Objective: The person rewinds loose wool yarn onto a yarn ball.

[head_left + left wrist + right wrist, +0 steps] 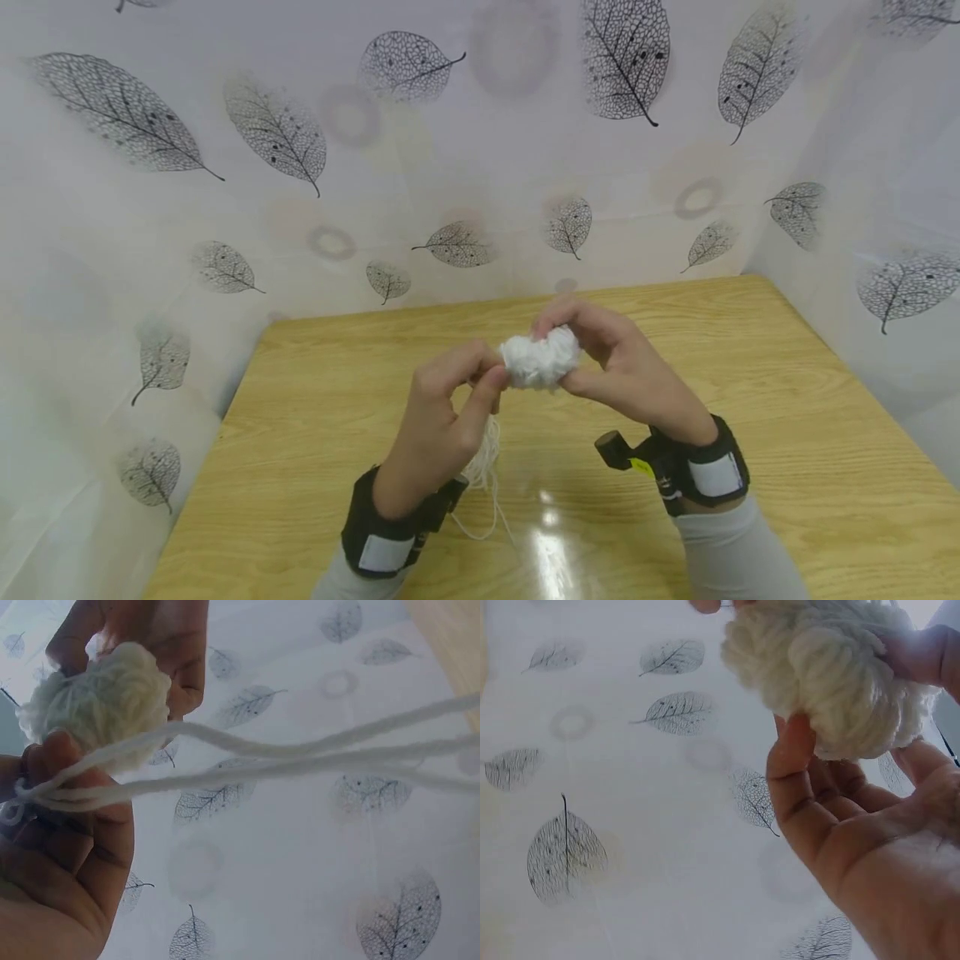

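A fluffy white bundle of looped yarn (542, 358) is held up over the table between both hands. My right hand (626, 367) grips its right side, thumb below and fingers over the top; the right wrist view shows the thick loops of the yarn bundle (832, 675) between fingers and thumb. At the bundle's left end, my left hand (453, 408) pinches white yarn strands between thumb and forefinger. In the left wrist view those yarn strands (300, 754) run from the pinch out toward the right edge, with a small loop by the fingertips.
Loose white yarn (486, 467) hangs below the left hand toward the wooden table (322, 433). White cloth with leaf prints (450, 150) surrounds the table at the back and sides. Each wrist wears a black strap (716, 467) with a small camera.
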A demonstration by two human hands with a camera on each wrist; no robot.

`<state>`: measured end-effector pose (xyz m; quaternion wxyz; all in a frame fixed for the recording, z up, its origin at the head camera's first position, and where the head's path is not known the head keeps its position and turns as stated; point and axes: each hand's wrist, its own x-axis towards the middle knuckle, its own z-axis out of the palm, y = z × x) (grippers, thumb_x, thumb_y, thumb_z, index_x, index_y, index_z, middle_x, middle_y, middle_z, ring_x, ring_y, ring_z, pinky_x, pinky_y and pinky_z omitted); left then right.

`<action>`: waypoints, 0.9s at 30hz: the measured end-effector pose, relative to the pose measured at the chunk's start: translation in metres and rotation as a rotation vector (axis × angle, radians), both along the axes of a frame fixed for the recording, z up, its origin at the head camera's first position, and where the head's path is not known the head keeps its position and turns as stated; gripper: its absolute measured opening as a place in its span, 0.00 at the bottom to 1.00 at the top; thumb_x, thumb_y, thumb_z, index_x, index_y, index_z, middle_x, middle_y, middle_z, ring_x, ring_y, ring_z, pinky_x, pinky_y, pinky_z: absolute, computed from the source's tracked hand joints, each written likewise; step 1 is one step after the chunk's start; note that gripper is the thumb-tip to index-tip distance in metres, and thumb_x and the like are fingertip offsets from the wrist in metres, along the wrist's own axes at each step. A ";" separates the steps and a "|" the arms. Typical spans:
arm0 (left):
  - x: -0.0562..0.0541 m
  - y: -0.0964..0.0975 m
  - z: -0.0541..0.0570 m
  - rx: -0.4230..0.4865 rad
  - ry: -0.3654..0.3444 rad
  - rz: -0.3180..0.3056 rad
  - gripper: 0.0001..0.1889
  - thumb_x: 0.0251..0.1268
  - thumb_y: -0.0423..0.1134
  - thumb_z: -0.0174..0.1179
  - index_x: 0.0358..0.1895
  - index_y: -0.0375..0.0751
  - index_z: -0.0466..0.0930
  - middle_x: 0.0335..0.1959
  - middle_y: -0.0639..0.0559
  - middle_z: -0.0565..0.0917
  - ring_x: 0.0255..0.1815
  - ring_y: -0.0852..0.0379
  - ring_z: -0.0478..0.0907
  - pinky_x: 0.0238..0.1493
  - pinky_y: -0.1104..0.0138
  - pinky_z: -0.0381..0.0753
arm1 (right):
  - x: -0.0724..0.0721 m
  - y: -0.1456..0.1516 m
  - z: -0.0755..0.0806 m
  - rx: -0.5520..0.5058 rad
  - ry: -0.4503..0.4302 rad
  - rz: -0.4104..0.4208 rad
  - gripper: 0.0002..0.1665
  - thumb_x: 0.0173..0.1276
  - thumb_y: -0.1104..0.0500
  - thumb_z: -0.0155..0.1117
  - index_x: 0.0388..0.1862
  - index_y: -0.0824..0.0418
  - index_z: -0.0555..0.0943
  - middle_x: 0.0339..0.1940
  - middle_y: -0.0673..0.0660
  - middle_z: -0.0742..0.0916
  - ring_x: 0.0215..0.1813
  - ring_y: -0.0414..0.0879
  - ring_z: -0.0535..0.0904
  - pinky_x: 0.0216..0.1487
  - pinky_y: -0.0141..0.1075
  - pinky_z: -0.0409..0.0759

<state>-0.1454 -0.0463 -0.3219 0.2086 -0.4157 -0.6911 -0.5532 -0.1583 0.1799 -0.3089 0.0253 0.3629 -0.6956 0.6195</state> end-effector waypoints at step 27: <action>-0.009 0.014 -0.018 -0.176 -0.120 -0.033 0.09 0.71 0.24 0.58 0.32 0.38 0.80 0.23 0.50 0.79 0.24 0.65 0.73 0.28 0.72 0.77 | -0.004 -0.008 -0.002 -0.558 -0.295 -0.045 0.16 0.73 0.61 0.69 0.51 0.54 0.71 0.52 0.53 0.79 0.52 0.45 0.76 0.51 0.33 0.79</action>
